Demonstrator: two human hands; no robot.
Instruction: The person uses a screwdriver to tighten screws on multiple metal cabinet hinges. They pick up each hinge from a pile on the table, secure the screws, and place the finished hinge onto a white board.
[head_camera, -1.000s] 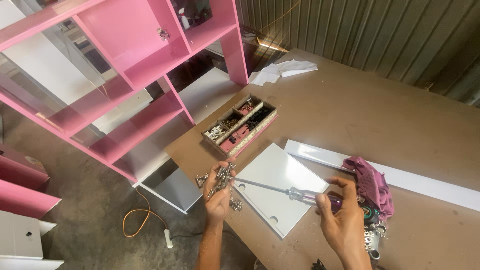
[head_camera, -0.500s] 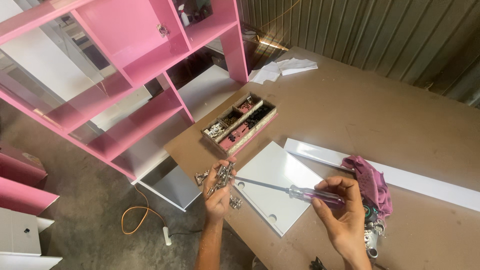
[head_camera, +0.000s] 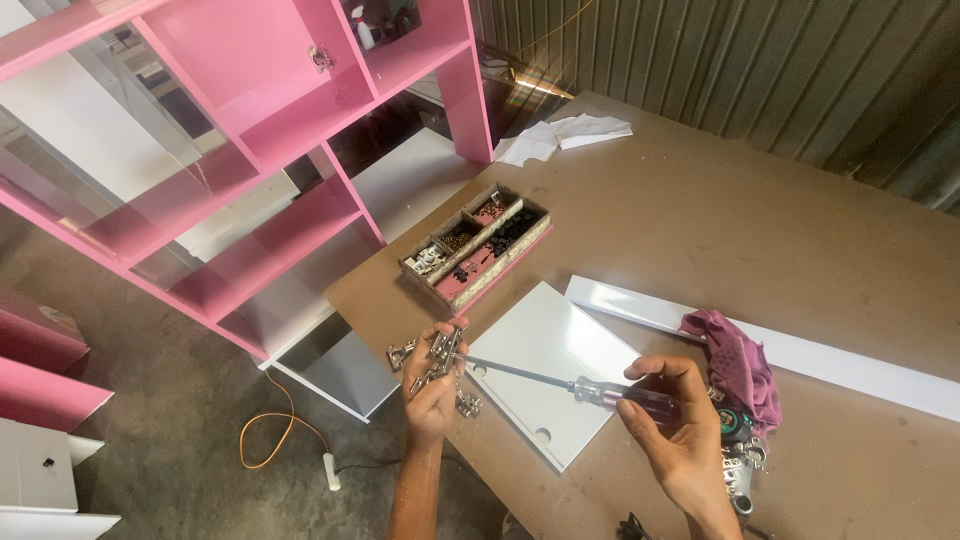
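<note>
in the head view, just left of my right hand (head_camera: 672, 420), which grips the screwdriver (head_camera: 560, 380), its tip has stayed at the metal hinges (head_camera: 432, 358) clutched in my left hand (head_camera: 432, 390); nothing shifted, so i judge the screw work continues over the white panel (head_camera: 545, 370).

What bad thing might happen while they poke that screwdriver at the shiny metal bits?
1. The screwdriver tip points right at the left hand, so a slip might jab the fingers.
2. That hand grips several metal hinges in the air at the table's edge; one could drop to the floor.
3. More hinges lie loose by the white panel and might get knocked off.
</note>
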